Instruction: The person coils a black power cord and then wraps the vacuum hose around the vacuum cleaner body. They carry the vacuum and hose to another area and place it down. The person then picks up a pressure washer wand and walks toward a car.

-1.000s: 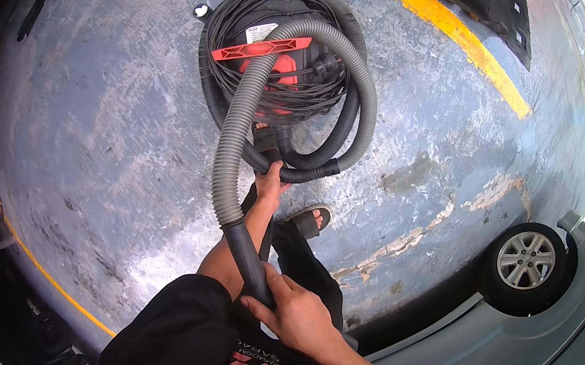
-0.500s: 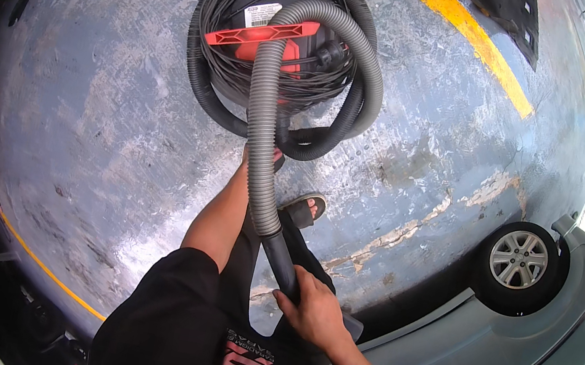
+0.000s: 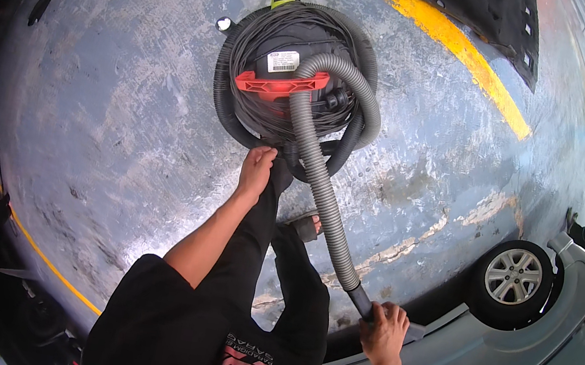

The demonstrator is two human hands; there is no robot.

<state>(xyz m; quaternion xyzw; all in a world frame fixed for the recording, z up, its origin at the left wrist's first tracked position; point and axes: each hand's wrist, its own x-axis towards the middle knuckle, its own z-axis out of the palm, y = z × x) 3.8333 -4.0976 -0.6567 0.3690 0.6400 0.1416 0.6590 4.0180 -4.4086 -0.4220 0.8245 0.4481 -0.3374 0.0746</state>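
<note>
A vacuum cleaner [image 3: 285,42] stands on the floor ahead of me, with a dark power cord [image 3: 250,44] coiled around its top and a red handle [image 3: 262,85] across it. Its grey ribbed hose [image 3: 319,183] loops over the top and runs down to the right. My right hand [image 3: 385,333] is closed around the dark tube at the hose's end, beside a grey car. Just below the vacuum, my left hand [image 3: 256,170] has its fingers drawn together close to a black hose section [image 3: 228,125]; what they hold, if anything, is hidden.
The silver-grey car [image 3: 472,359] with its wheel [image 3: 514,276] takes up the lower right. A black mat-like panel [image 3: 490,18] lies beyond a yellow floor line [image 3: 449,31] at the far right. My sandalled foot [image 3: 304,227] is below the vacuum. Dark clutter fills the lower left.
My right hand has carried the hose end right, toward the car, drawing the hose into a slant. My left hand, mostly behind the hose before, now shows. The vacuum appears lower and further right.
</note>
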